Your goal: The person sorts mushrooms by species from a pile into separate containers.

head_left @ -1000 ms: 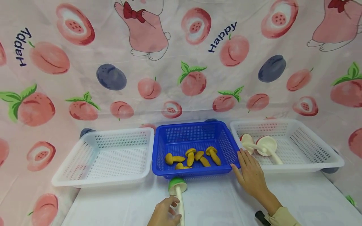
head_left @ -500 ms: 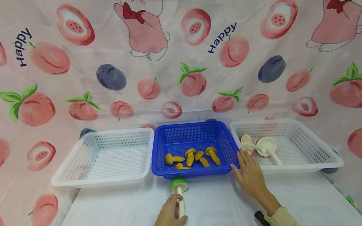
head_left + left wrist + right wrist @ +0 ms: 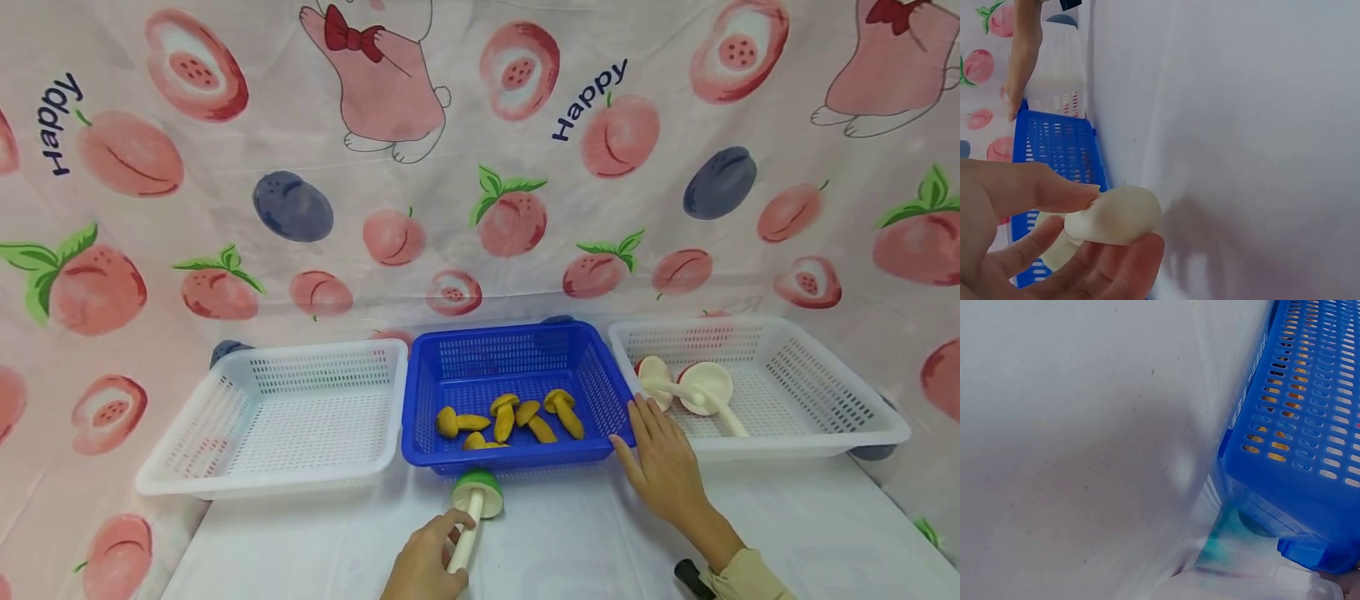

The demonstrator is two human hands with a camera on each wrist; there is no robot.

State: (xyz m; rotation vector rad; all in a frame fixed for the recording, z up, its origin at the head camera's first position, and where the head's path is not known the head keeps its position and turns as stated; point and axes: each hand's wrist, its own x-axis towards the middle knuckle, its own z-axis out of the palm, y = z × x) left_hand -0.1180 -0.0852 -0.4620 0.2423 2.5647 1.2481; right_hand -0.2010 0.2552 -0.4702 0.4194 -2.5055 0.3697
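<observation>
My left hand (image 3: pixel 424 557) pinches the cream stem of a green-capped toy mushroom (image 3: pixel 480 493) between thumb and fingers, in front of the blue basket. Up close in the left wrist view, the rounded stem end (image 3: pixel 1122 215) sits between the thumb and the fingers below. With fingers fairly straight, my right hand (image 3: pixel 663 467) rests on the front right corner of the blue basket (image 3: pixel 517 458). Several small yellow-brown toy mushrooms (image 3: pixel 504 417) lie inside that basket. The right wrist view shows the basket's slotted side (image 3: pixel 1310 412) and almost nothing of the hand.
A white basket (image 3: pixel 262 483) stands left of the blue one. Another white basket (image 3: pixel 795 442) on the right holds red-capped toy mushrooms with cream stems (image 3: pixel 708 390). A fruit-print cloth (image 3: pixel 450 192) hangs behind. A black object (image 3: pixel 692 577) is at the right wrist.
My left hand has closed its fingers on the mushroom's stem and swung the stem end to the left, while the cap moved slightly right. My right hand has stayed on the basket.
</observation>
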